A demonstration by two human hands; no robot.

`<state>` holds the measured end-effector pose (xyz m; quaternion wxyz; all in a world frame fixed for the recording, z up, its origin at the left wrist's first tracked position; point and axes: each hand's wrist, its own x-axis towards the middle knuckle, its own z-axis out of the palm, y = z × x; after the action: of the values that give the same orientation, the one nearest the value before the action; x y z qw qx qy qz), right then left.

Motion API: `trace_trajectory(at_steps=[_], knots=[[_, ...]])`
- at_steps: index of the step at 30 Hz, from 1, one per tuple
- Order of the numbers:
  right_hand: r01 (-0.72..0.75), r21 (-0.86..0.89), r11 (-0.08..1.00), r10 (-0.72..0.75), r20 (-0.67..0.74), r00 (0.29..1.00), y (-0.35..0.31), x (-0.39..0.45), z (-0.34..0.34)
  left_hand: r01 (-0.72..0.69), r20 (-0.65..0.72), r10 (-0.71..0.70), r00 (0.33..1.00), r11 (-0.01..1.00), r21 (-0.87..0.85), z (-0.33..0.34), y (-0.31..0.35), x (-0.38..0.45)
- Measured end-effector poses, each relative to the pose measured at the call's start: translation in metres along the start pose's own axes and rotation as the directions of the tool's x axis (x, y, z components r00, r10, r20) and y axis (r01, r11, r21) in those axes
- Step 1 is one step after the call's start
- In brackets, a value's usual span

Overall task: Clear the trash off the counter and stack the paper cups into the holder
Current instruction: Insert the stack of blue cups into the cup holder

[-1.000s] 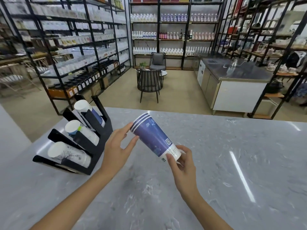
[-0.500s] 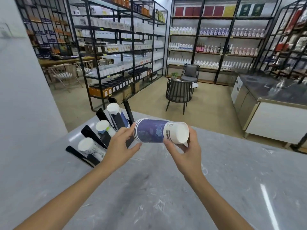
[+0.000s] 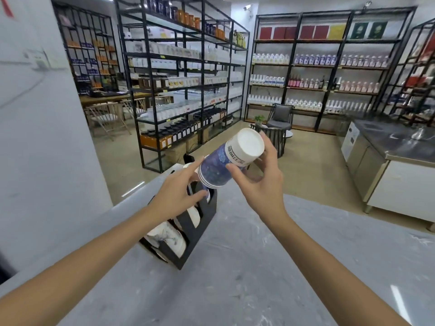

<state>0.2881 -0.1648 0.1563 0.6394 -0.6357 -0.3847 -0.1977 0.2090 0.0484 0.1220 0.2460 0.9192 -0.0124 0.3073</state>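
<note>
In the head view, a stack of blue paper cups (image 3: 226,165) is held above the black cup holder (image 3: 195,229), tilted, with its white base raised and its rims pointed down toward the holder's far slot. The stack is gripped near its base by the right hand (image 3: 259,184), thumb and fingers curled round it. The left hand (image 3: 179,191) is spread just over the holder, its index finger touching the stack's rim end. White cups (image 3: 167,236) lie in the holder's nearer slots. The holder stands on the grey marble counter (image 3: 235,278).
</note>
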Motion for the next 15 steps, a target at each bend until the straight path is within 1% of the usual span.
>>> trace_trajectory(at_steps=[3,5,7,9,12,15], knots=[[0.022,-0.043,0.999,-0.022,0.01,1.0,0.004,0.025,0.026,-0.016,0.038,0.015,0.999,0.999,0.033,-0.019,-0.025,0.022],[0.031,-0.059,0.998,-0.03,0.017,0.999,0.008,0.038,0.044,-0.022,0.074,0.022,0.997,1.0,-0.006,-0.029,-0.045,0.033],[0.008,-0.068,0.998,-0.007,0.019,1.0,0.012,0.047,0.062,-0.023,0.11,0.025,0.994,1.0,-0.019,-0.036,-0.063,0.042],[-0.023,-0.077,0.997,0.025,0.032,0.999,0.016,0.054,0.078,-0.024,0.145,0.022,0.989,1.0,0.011,-0.042,-0.081,0.05],[0.006,-0.19,0.982,0.005,0.055,0.998,0.023,0.061,0.099,-0.019,0.209,0.011,0.978,0.999,0.038,-0.047,-0.109,0.059],[0.012,-0.253,0.967,0.003,0.057,0.998,0.032,0.064,0.116,-0.042,0.264,0.031,0.964,0.998,0.037,-0.046,-0.127,0.063]])
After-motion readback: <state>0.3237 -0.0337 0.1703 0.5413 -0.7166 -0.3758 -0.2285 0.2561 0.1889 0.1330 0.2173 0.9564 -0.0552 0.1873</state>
